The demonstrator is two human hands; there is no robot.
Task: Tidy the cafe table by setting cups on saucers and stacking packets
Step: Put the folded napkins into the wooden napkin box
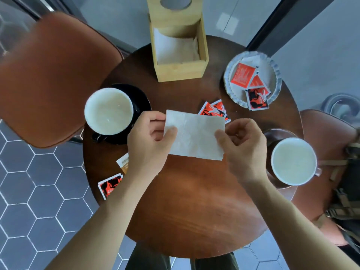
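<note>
Both hands hold a white paper napkin [194, 136] above the middle of the round wooden table [191, 207]. My left hand [150, 141] pinches its left edge and my right hand [243, 147] pinches its right edge. A white cup [108, 111] stands on a black saucer [140, 102] at the left. Another white cup [294, 161] sits on a brown saucer [272, 135] at the right. Red packets [216, 110] lie behind the napkin, more red packets [247, 78] rest on a grey plate [276, 75], and a red packet [110, 185] and an orange-and-white packet [123, 162] lie at the left edge.
A wooden napkin box [179, 69] stands at the back of the table. A brown chair [48, 78] is at the left, and another brown chair [327, 137] at the right carries a bag [348, 201]. The floor has grey hexagon tiles.
</note>
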